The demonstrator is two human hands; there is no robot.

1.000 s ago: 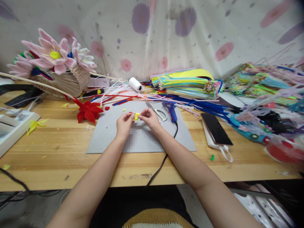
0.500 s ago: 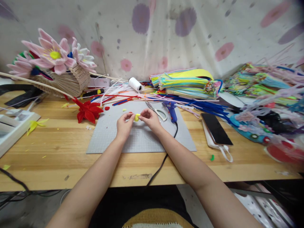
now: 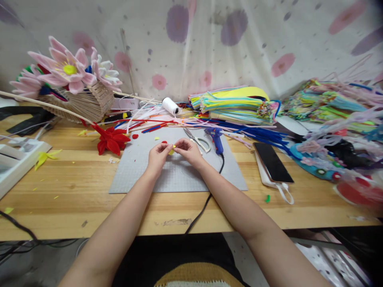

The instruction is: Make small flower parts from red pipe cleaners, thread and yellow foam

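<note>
Above the grey cutting mat (image 3: pixel 131 175), my left hand (image 3: pixel 157 158) and my right hand (image 3: pixel 189 151) meet and pinch a small yellow piece (image 3: pixel 171 151) between their fingertips. Most of that piece is covered by the fingers, and its exact kind is unclear. Just beyond my right hand lie scissors (image 3: pixel 197 140) with pale handles. A blue hot glue gun (image 3: pixel 216 139) rests on the mat to the right, its black cord running towards the front edge. Small red and yellow scraps sit behind my left hand.
A red fuzzy flower (image 3: pixel 110 139) lies left of the mat, with a yellow one (image 3: pixel 44 158) near a white power strip (image 3: pixel 20 161). Pipe cleaner bundles (image 3: pixel 236 105) and a white thread spool (image 3: pixel 170 106) are at the back. A phone (image 3: pixel 273 162) lies right.
My fingertips have drawn closer together, and less of the yellow piece shows between them. Both hands stay over the same spot on the mat.
</note>
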